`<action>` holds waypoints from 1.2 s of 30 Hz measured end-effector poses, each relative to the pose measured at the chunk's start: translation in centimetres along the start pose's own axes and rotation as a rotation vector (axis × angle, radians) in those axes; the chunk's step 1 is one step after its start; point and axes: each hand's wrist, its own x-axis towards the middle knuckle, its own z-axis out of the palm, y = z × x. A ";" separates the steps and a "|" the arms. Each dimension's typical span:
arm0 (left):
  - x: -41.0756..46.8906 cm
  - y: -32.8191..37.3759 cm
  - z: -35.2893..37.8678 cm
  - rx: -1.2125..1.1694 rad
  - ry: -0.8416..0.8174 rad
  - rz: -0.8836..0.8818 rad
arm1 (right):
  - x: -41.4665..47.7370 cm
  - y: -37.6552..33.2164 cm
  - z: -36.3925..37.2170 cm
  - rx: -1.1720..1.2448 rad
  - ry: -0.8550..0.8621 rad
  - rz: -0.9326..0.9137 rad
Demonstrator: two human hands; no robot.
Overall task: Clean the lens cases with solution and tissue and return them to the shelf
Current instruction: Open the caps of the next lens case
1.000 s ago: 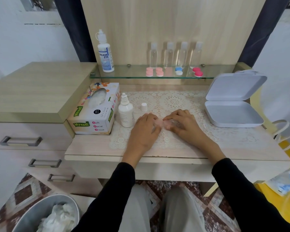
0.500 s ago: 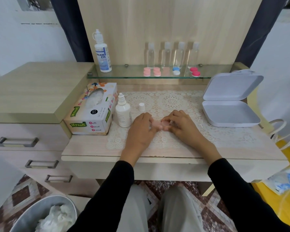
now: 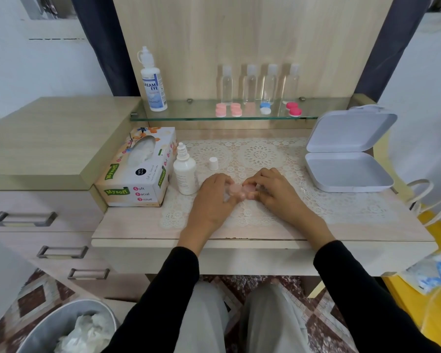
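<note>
Together, left hand [image 3: 212, 200], right hand [image 3: 274, 192], pinching pink lens case [image 3: 239, 191], lace mat [image 3: 260, 156]

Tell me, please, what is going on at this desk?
A person seated at the desk holds a pale pink lens case over the lace mat, pinching it with the fingers of the left hand and right hand. An uncapped white bottle stands beside the tissue box, its cap on the mat. Other lens cases sit on the glass shelf.
</note>
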 end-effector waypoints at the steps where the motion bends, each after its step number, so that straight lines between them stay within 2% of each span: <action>1: 0.0 -0.1 0.0 0.012 -0.005 0.012 | 0.0 0.0 0.0 0.001 0.000 0.003; 5: 0.0 -0.4 0.0 0.019 0.001 0.083 | 0.0 -0.2 0.0 0.008 -0.012 0.019; 11: -0.1 -0.1 0.1 0.011 0.020 0.034 | 0.0 -0.1 0.0 0.007 -0.003 0.013; 17: 0.1 -0.3 -0.1 0.084 -0.013 0.162 | -0.1 -0.2 0.0 0.015 -0.006 0.016; 22: 0.0 -0.1 0.0 0.026 0.024 0.064 | 0.0 -0.2 0.0 0.002 -0.014 0.025; 30: -0.1 -0.2 -0.1 0.042 0.000 0.112 | -0.1 -0.4 -0.1 0.002 -0.020 0.029; 36: -0.1 0.1 -0.1 0.021 -0.002 0.046 | -0.1 -0.5 -0.2 0.003 -0.019 0.044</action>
